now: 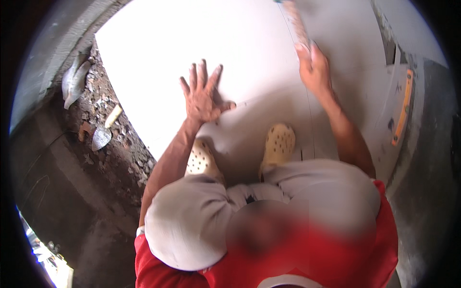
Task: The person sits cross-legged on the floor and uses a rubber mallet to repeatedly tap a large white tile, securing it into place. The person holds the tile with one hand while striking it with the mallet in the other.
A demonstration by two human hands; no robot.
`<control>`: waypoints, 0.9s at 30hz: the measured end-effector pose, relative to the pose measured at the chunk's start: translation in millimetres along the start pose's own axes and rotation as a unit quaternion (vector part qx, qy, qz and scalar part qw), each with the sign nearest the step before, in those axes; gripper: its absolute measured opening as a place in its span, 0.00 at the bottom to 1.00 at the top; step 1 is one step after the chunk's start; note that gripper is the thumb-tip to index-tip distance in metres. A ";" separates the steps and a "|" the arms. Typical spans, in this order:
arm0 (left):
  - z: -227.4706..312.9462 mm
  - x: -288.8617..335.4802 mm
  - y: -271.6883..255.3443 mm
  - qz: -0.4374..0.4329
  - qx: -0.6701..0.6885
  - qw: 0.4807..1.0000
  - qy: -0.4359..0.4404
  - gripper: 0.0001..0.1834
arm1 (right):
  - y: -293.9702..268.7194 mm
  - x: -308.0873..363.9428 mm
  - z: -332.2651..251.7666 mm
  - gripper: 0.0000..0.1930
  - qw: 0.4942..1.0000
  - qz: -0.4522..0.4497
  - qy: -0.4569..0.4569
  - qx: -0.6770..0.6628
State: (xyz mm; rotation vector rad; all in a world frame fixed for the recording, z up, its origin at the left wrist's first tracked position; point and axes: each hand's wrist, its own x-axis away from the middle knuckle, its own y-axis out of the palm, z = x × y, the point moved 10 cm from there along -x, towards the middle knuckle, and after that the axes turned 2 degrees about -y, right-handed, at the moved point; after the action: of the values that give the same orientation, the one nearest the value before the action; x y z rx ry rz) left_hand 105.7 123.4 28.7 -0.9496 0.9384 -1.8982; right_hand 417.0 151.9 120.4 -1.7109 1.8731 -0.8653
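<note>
My left hand lies with fingers spread on a large, pale floor tile, left of a thin dark joint line. My right hand is wrapped round the lower end of a tool with a long, light, wood-like handle. The handle points away from me over the tiles. A bit of teal shows at its far end, and the top edge of the view cuts off the tool's head. My cream clogs rest on the tiles between my arms.
Left of the tile edge runs a strip of rubble and soil. A small trowel with a pale handle and a crumpled grey bag lie there. An orange spirit level lies on the tiles at right, beside a dark grey surface.
</note>
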 end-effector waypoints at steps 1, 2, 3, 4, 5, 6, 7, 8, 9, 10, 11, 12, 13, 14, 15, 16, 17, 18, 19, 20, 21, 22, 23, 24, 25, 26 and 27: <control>1.5 1.0 -2.5 0.010 -0.013 1.000 0.007 0.70 | -8.0 -0.1 -12.7 0.26 0.995 0.044 -0.051 -0.068; 0.3 1.3 -0.8 -0.002 -0.011 1.000 0.003 0.70 | -12.3 -0.5 -15.2 0.22 0.989 0.069 -0.060 -0.112; 0.9 1.4 -2.5 0.004 -0.008 1.000 0.008 0.71 | -2.6 -3.1 -11.8 0.22 0.997 0.044 -0.032 -0.048; 1.2 2.8 -4.2 0.012 0.004 1.000 0.013 0.71 | 9.6 -2.1 -11.4 0.22 0.999 0.018 -0.030 -0.002; 1.1 2.7 -3.5 0.009 0.010 1.000 0.014 0.71 | 26.5 -3.7 -2.6 0.22 0.998 -0.028 0.000 0.051; 2.6 4.5 -6.3 0.021 0.027 0.999 0.023 0.71 | 35.0 -1.3 -8.6 0.23 0.995 -0.018 -0.048 0.090; 1.8 4.5 -2.5 0.003 0.011 1.000 0.016 0.71 | 51.1 -5.2 3.0 0.25 0.987 -0.053 -0.029 0.148; 2.0 7.3 -1.9 -0.002 0.001 1.000 0.014 0.71 | 58.7 0.3 25.6 0.31 0.992 -0.074 0.051 0.092; 2.7 7.6 -4.9 0.011 -0.008 1.000 0.012 0.71 | 72.0 -3.2 30.9 0.32 0.990 -0.099 0.033 0.094; 0.2 7.5 -4.5 0.002 -0.038 0.999 -0.003 0.75 | 79.6 2.7 42.7 0.33 0.987 -0.111 0.057 0.106; -2.7 4.9 0.8 -0.037 -0.048 0.998 -0.017 0.76 | 80.8 2.3 51.0 0.35 0.987 -0.097 0.055 0.117; -4.1 0.0 -1.5 -0.039 -0.059 0.997 -0.022 0.76 | 82.4 8.0 54.4 0.35 0.987 -0.065 0.051 0.135; -5.9 -5.4 -2.2 -0.052 -0.056 0.997 -0.029 0.77 | 83.2 12.5 62.6 0.35 0.992 -0.053 0.061 0.102; -7.4 -12.5 -6.2 -0.059 -0.073 0.995 -0.021 0.79 | 91.4 20.5 67.1 0.35 0.994 -0.061 0.066 0.070; -7.3 -23.9 -18.8 -0.029 -0.094 0.995 -0.004 0.80 | 100.8 29.1 77.9 0.35 0.989 -0.093 0.101 0.052; -10.2 -38.3 -29.0 -0.017 -0.115 0.993 0.004 0.82 | 101.8 33.7 75.9 0.34 0.993 -0.070 0.084 0.033; -17.9 -53.3 -35.0 -0.033 -0.145 0.989 -0.008 0.83 | 104.4 39.5 79.8 0.34 0.992 -0.072 0.100 0.028; -24.0 -70.4 -47.4 -0.029 -0.142 0.989 -0.005 0.81 | 106.3 43.9 83.8 0.33 0.990 -0.071 0.122 0.028; -32.5 -89.5 -54.2 -0.049 -0.152 0.987 -0.020 0.80 | 103.2 43.9 77.9 0.31 0.994 -0.050 0.097 0.022; -39.2 -109.7 -62.8 -0.062 -0.158 0.985 -0.024 0.80 | 97.9 42.9 72.4 0.29 0.996 -0.026 0.077 0.023; -40.9 -130.6 -74.7 -0.052 -0.162 0.985 -0.011 0.80 | 92.9 40.9 66.2 0.27 0.998 -0.003 0.057 0.024; -45.8 -153.0 -81.2 -0.065 -0.176 0.982 -0.017 0.80 | 92.6 39.0 64.4 0.26 0.998 -0.015 0.061 0.012; -45.7 -174.9 -89.7 -0.065 -0.180 0.982 -0.004 0.82 | 92.5 36.3 62.5 0.25 0.998 -0.025 0.064 -0.002; -41.9 -198.2 -94.4 -0.068 -0.185 0.980 0.017 0.79 | 91.8 34.0 59.9 0.24 0.997 -0.036 0.066 -0.014; -35.6 -221.7 -98.3 -0.067 -0.192 0.978 0.043 0.76 | 93.5 32.9 61.1 0.23 0.995 -0.057 0.083 -0.019; -19.3 -249.1 -101.4 -0.045 -0.167 0.980 0.093 0.69 | 96.2 33.1 61.9 0.22 0.992 -0.079 0.099 -0.021; -7.3 -274.6 -102.6 -0.034 -0.160 0.979 0.121 0.63 | 98.7 34.1 63.0 0.21 0.988 -0.098 0.114 -0.030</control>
State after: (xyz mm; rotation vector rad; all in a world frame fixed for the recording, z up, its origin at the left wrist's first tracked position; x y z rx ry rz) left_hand 176.5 407.8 40.0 -0.9562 1.4035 -1.9881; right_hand 387.7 112.1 8.9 -1.9283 1.9140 -1.1328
